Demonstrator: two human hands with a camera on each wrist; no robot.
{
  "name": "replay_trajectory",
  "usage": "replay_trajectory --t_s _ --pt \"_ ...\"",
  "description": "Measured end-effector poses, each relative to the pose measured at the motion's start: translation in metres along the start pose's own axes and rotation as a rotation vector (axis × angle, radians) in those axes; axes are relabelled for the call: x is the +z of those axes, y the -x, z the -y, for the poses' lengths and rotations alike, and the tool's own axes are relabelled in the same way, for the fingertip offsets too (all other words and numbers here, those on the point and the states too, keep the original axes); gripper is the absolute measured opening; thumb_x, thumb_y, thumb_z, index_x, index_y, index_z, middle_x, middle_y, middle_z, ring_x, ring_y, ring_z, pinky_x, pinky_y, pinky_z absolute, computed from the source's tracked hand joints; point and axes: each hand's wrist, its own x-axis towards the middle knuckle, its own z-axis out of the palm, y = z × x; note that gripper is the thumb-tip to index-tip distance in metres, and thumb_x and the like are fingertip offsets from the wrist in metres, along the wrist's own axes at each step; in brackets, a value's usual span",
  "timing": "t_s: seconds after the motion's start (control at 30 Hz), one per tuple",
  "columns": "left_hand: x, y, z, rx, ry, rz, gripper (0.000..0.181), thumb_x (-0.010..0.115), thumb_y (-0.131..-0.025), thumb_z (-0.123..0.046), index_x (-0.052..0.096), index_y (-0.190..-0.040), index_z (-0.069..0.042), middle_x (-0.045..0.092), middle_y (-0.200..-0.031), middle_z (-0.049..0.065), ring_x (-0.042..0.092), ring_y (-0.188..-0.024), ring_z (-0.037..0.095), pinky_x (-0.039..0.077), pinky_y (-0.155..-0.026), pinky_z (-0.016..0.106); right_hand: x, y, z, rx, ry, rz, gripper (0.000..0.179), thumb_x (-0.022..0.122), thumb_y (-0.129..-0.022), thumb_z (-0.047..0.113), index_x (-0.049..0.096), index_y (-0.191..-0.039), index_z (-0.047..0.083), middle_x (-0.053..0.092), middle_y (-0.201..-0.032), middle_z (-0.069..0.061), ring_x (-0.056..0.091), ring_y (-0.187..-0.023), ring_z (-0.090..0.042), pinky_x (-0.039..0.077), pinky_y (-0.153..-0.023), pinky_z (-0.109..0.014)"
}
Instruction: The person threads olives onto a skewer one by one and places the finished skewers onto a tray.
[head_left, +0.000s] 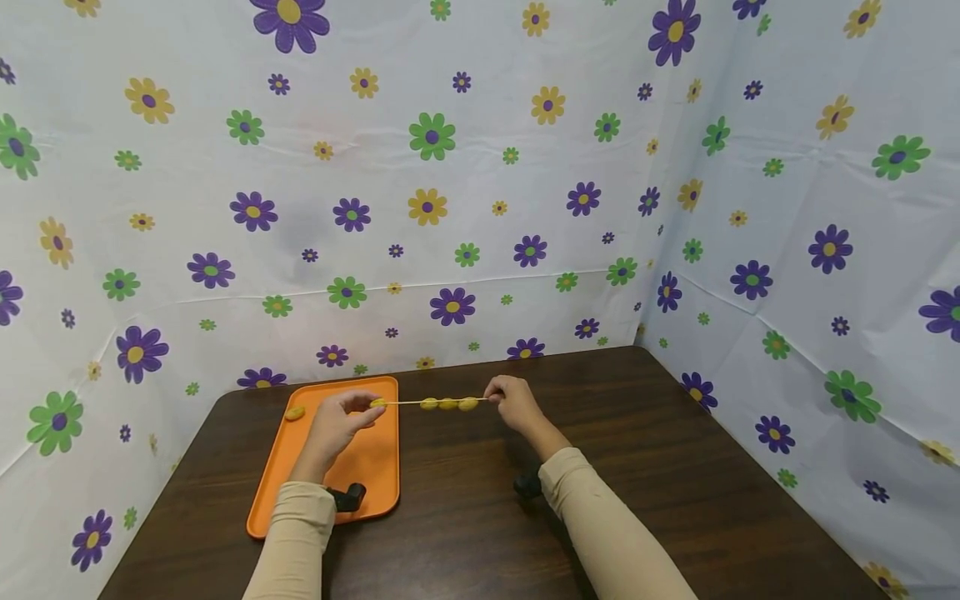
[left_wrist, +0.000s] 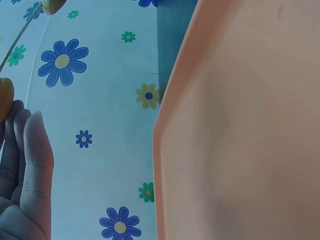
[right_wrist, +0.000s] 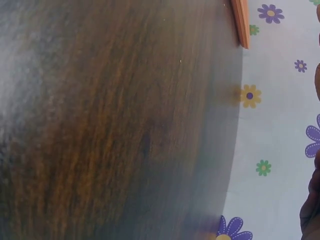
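On the left I see one loose yellow piece [head_left: 295, 413] on the orange tray [head_left: 378, 467]. The left hand [head_left: 332, 429] pinches another piece [head_left: 378, 402] at the thin stick's [head_left: 408, 402] left end — I can't tell whether it is pierced. Three yellow pieces [head_left: 447, 404] sit threaded further right, and the right hand [head_left: 516, 402] pinches the stick's right end. I'd keep the stick level and push straight along it — fingertips clear of the point.

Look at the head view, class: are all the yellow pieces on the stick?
No, one yellow piece lies on the orange tray, apart from the stick.
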Motion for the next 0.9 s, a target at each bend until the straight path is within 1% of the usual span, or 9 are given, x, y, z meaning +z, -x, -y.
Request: replay_trajectory --t_s 0.07,0.13,0.27,0.33,0.47,0.57,0.7,0.9 --pt "0.0002 0.001 -0.0002 0.005 0.011 0.0 0.043 0.078 -0.092 -0.027 0.069 -0.124 0.0 0.069 -0.113 0.015 0.068 -0.099 0.026 0.06 -0.083 0.032 0.0004 -0.0001 -0.0002 0.002 0.004 -0.006 0.012 0.068 -0.089 -0.011 0.071 -0.083 -0.001 0.068 -0.084 -0.009 0.057 -0.076 -0.018 0.053 -0.07 -0.034" --pt "0.0003 0.0019 -0.0005 0.008 0.016 -0.004 0.042 0.078 -0.091 -0.026 0.069 -0.123 0.0 0.069 -0.112 0.015 0.068 -0.098 0.025 0.06 -0.083 0.032 0.0006 -0.0001 -0.0003 0.02 -0.005 -0.011 0.015 0.068 -0.089 -0.012 0.071 -0.082 0.0 0.069 -0.084 -0.009 0.057 -0.076 -0.018 0.053 -0.07 -0.034" --pt "0.0007 0.0033 -0.001 0.004 0.027 -0.01 0.04 0.079 -0.091 -0.025 0.07 -0.122 -0.001 0.069 -0.111 0.015 0.068 -0.097 0.024 0.06 -0.083 0.032 0.0008 -0.0001 -0.0016 0.013 0.007 -0.013 0.013 0.068 -0.089 -0.01 0.071 -0.082 0.001 0.069 -0.084 -0.012 0.057 -0.076 -0.019 0.053 -0.07 -0.034" --pt "0.0009 0.0037 -0.0014 0.0 0.024 -0.008 0.04 0.079 -0.091 -0.025 0.07 -0.122 -0.001 0.069 -0.111 0.015 0.068 -0.097 0.024 0.06 -0.084 0.034 0.0007 0.0 -0.0019 0.003 0.014 -0.008 0.011 0.068 -0.089 -0.009 0.072 -0.083 0.0 0.069 -0.085 -0.013 0.059 -0.078 -0.02 0.054 -0.071 -0.035" --pt "0.0013 0.0041 -0.003 0.001 -0.006 -0.01 0.04 0.079 -0.091 -0.027 0.071 -0.121 -0.002 0.071 -0.109 0.012 0.069 -0.097 0.026 0.059 -0.088 0.041 0.0008 -0.0007 -0.0025 -0.027 0.034 -0.021 0.016 0.068 -0.088 -0.012 0.071 -0.081 0.002 0.069 -0.085 -0.011 0.06 -0.079 -0.021 0.055 -0.072 -0.037" --pt "0.0023 0.004 -0.0043 0.01 -0.038 -0.012 0.037 0.08 -0.09 -0.03 0.074 -0.116 -0.005 0.072 -0.108 0.01 0.067 -0.099 0.028 0.056 -0.088 0.043 0.0007 -0.0011 -0.0023 -0.051 0.055 -0.036 0.021 0.068 -0.087 -0.014 0.071 -0.078 0.005 0.068 -0.083 -0.007 0.06 -0.079 -0.02 0.055 -0.071 -0.035" --pt "0.0044 0.0035 -0.005 0.021 -0.072 -0.01 0.034 0.081 -0.088 -0.031 0.076 -0.113 -0.008 0.073 -0.108 0.009 0.063 -0.106 0.029 0.051 -0.091 0.044 0.0002 -0.0012 -0.001 -0.068 0.061 -0.04 0.024 0.067 -0.085 -0.017 0.07 -0.077 0.005 0.067 -0.083 -0.006 0.06 -0.079 -0.02 0.055 -0.071 -0.035" --pt "0.0067 0.0032 -0.0049 0.015 -0.097 -0.003 0.034 0.082 -0.087 -0.03 0.076 -0.113 -0.008 0.074 -0.11 0.009 0.06 -0.111 0.03 0.049 -0.096 0.051 -0.0006 -0.0017 0.0002 -0.085 0.073 -0.041 0.026 0.065 -0.081 -0.021 0.071 -0.076 0.004 0.066 -0.08 -0.006 0.058 -0.077 -0.019 0.054 -0.071 -0.034"
